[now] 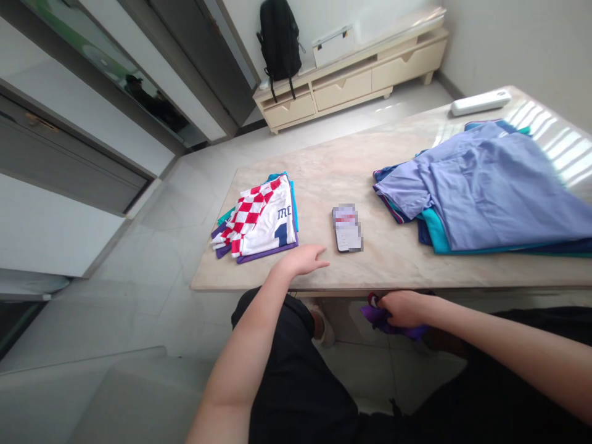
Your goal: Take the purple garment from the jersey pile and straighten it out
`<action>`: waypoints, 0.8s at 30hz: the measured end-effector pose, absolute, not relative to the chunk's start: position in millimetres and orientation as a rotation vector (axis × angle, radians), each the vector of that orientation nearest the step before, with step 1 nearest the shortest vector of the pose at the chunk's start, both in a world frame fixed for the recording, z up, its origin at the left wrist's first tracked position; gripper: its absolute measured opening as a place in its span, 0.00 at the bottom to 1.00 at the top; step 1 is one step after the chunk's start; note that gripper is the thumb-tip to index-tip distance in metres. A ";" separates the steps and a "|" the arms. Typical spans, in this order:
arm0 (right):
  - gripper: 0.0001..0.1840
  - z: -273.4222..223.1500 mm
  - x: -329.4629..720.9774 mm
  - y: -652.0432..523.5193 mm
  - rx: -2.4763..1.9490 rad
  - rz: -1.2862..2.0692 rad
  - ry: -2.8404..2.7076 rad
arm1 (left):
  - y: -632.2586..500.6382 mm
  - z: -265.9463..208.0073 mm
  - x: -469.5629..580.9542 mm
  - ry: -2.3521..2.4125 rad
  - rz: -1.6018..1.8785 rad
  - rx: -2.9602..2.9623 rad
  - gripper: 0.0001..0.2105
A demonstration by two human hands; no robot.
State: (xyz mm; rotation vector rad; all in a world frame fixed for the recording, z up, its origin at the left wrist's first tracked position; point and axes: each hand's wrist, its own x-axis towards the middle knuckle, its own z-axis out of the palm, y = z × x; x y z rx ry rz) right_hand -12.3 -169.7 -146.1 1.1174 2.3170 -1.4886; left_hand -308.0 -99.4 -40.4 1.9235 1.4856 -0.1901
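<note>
Table (370,185) | left hand (303,260) flat; right hand (403,308) gripping purple cloth (377,319)

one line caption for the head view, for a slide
Left hand rests on the table by folded shirts; right hand grips purple cloth below its edge.

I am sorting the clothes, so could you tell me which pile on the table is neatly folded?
The small stack topped by the red-and-white checked jersey; the blue pile lies loose.
</note>
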 end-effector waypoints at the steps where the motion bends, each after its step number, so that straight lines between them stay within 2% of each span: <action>1: 0.06 -144.4 -12.6 -169.8 1.103 -1.433 2.335 | -99.4 -40.4 -308.0 1.486 -0.186 1.923 0.28; 9: 0.11 -142.5 -15.0 -170.4 1.002 -1.190 2.385 | -103.0 -36.6 -306.5 1.434 -0.186 1.900 0.28; 15: 0.09 -112.0 -15.8 -160.5 0.902 -1.291 2.370 | -103.4 -33.7 -304.9 1.416 -0.224 1.861 0.28; 17: 0.11 -91.9 -9.8 -151.7 0.767 -1.487 2.303 | -104.0 -31.4 -304.0 1.353 -0.245 1.800 0.28; 19: 0.16 -73.7 -0.8 -142.3 0.717 -1.910 2.095 | -105.8 -28.7 -301.8 1.244 -0.237 1.718 0.28; 22: 0.22 -58.3 10.5 -131.1 0.959 -2.689 1.609 | -110.6 -26.1 -293.2 1.056 -0.215 1.615 0.29; 24: 0.22 -56.5 12.2 -127.1 1.096 -2.977 1.403 | -114.7 -27.1 -283.4 0.914 -0.196 1.565 0.28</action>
